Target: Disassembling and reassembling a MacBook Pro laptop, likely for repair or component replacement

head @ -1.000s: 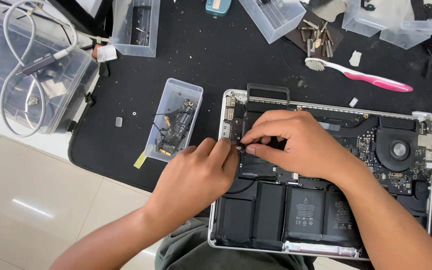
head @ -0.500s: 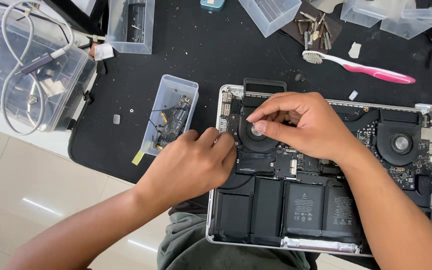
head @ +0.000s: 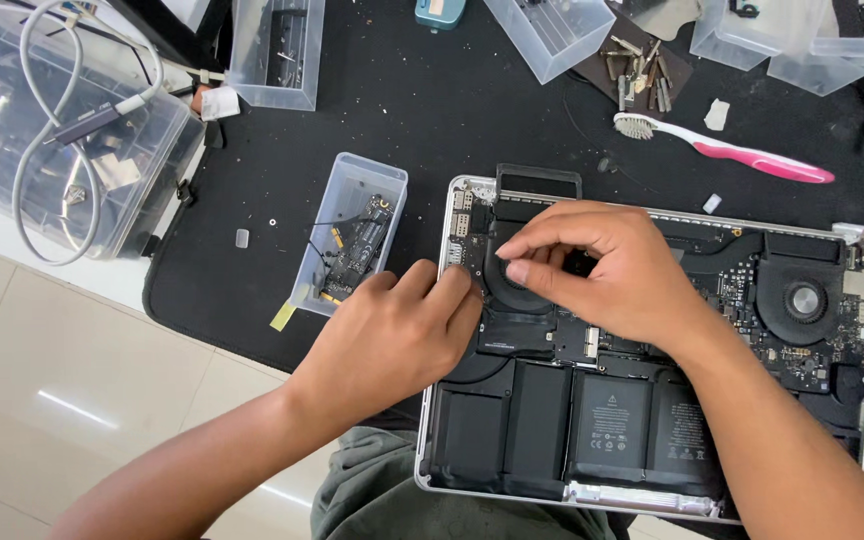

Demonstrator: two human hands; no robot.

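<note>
1. An opened laptop (head: 652,440) is lying at the counter's near edge, its black battery cells (head: 572,430) nearest the person.
2. The left hand (head: 392,335) is resting curled on the laptop's left rim, fingertips pressing by the left fan (head: 517,290); whether it is gripping anything, I cannot tell.
3. The right hand (head: 602,270) is hovering over that fan, thumb and forefinger pinching together on something too small to make out.
4. Judging by this, fan-area work is underway; the next move is calling for fine fingertip control.
5. Farther off, a parts tray (head: 347,235) and a pink toothbrush (head: 722,150) are lying on the black mat (head: 432,110).
</note>
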